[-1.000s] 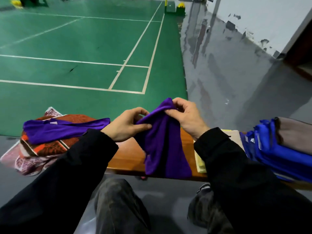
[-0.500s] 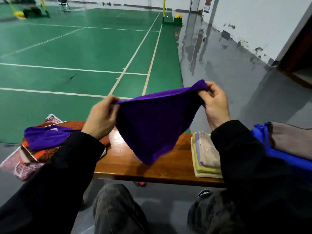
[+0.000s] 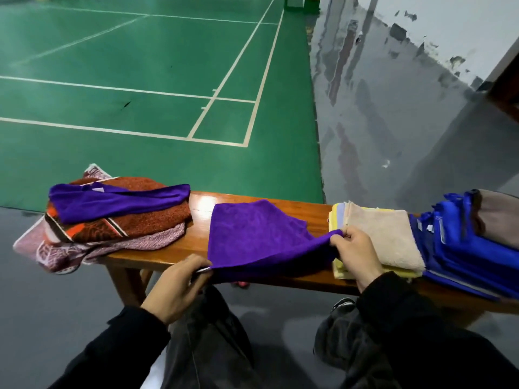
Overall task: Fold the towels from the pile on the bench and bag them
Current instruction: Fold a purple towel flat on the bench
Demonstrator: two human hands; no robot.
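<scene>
While spread on the bench, the purple towel hangs from both hands' fingers.

Blue towel stack & grey towel cut off at right edge; bench end hidden.

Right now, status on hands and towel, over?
Both hands pinching purple towel, left hand and right hand on its near corners. Towel spread flat on bench. Nothing in the way.

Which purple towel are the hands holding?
The purple towel spread on the bench's middle, pinched by left hand and right hand. The other purple towel lies untouched on the pile.
</scene>
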